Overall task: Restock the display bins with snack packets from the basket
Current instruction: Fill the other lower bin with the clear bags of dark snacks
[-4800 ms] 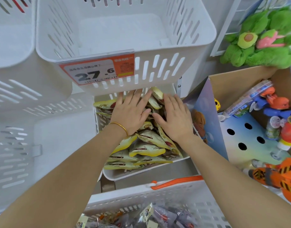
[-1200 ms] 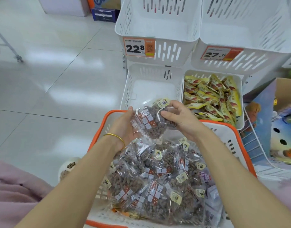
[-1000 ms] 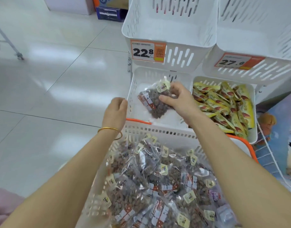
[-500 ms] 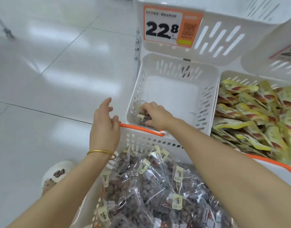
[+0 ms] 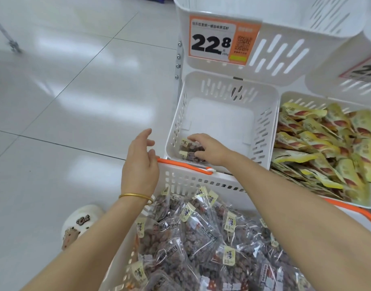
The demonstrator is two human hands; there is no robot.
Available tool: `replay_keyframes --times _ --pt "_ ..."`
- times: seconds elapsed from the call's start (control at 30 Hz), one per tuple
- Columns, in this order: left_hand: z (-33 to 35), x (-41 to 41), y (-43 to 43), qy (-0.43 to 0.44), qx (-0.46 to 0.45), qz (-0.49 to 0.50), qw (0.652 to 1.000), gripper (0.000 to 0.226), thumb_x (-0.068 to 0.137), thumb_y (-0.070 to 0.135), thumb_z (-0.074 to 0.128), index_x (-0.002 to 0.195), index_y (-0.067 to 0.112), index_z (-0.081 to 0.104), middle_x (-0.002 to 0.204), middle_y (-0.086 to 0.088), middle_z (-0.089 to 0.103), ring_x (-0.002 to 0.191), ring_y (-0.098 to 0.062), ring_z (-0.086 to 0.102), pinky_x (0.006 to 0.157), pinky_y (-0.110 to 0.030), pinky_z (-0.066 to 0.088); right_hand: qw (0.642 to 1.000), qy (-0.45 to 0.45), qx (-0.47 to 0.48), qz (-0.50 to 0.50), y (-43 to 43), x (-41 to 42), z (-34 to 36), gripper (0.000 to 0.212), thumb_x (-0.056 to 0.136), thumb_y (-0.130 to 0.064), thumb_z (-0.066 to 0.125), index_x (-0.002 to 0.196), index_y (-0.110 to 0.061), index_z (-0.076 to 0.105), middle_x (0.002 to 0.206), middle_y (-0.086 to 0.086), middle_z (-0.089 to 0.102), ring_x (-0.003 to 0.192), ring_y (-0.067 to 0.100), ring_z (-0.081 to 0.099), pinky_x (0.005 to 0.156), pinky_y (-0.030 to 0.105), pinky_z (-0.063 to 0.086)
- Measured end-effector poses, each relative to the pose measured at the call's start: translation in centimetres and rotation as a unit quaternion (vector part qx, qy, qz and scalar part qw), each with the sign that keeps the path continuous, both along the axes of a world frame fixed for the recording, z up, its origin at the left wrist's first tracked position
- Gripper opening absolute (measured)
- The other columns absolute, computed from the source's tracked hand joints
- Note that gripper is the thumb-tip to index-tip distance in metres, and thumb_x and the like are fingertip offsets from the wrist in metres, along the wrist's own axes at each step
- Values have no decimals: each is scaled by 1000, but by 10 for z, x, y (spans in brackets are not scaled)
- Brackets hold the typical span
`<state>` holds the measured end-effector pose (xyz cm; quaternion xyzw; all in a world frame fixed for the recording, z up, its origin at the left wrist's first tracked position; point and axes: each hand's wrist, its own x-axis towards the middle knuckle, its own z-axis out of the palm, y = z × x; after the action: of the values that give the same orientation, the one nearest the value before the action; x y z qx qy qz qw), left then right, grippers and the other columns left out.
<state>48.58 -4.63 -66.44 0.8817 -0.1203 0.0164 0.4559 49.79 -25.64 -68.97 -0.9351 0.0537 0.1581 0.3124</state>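
At the near-left corner of the lower bin (image 5: 262, 131), the right hand (image 5: 209, 150) reaches in from 5 o'clock. Its fingers and thumb are curled round a clear snack packet (image 5: 191, 148) of brown pieces lying on the bin's bottom. Two yellow labels (image 5: 185, 142) show beside the hand; whether they belong to one packet or two cannot be told.

Left hand (image 5: 140, 164), at 9 o'clock of the right, hangs over the far-left corner of the basket (image 5: 201, 181). Its fingers are loosely spread and hold nothing, with the thumb just at the orange rim (image 5: 180, 164). A gold bangle (image 5: 136, 196) circles the wrist.

Basket, at 6 o'clock of the lower bin and just in front of it, is heaped with similar clear packets (image 5: 201, 238). Neighbouring bin (image 5: 298, 97), at 3 o'clock, is full of yellow packets (image 5: 319, 148). Upper bin (image 5: 285, 66), at 12 o'clock, carries a price tag (image 5: 220, 39) reading 22.8. Pale tiled floor (image 5: 65, 101) fills 9 to 11 o'clock, and a slipper (image 5: 81, 223) shows at 7 o'clock.
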Motion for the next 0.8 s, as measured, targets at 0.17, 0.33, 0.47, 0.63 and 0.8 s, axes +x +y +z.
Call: replay_keyframes --times 0.17,0.33,0.47,0.63,0.8 --pt "3 -1 -1 1 10 -12 1000 43 93 6 39 132 23 43 110 10 51 89 -19 62 82 -37 47 999 48 -9 -17 -7 -2 -7 65 92 -16 59 148 -19 25 151 8 31 135 26 34 107 33 31" --pt "6 -2 -1 10 19 -13 1000 42 92 7 42 130 25 46 109 8 56 82 -16 58 77 -32 44 996 -41 -8 -73 0 4 -4 41 89 -6 60 128 -14 52 129 11 53 117 26 49 86 25 36" --pt "5 -1 -1 24 1 -12 1000 43 91 7 40 128 27 46 106 10 57 84 -15 60 78 -34 47 993 -37 28 -106 0 -3 -8 36 91 -8 58 125 -11 48 126 13 50 114 26 49 86 27 37" --pt "5 -1 -2 22 0 -11 1000 44 90 6 40 129 27 45 106 9 57 84 -15 60 78 -35 48 994 76 49 -55 -5 -5 -5 51 93 -25 57 139 -16 35 144 12 32 125 27 40 105 37 34" --pt "4 -1 -2 16 0 -15 1000 44 90 6 40 129 26 46 107 9 56 87 -15 59 80 -37 48 992 76 66 -71 -5 -10 4 62 94 -28 56 147 -14 26 152 10 27 136 25 33 108 34 28"
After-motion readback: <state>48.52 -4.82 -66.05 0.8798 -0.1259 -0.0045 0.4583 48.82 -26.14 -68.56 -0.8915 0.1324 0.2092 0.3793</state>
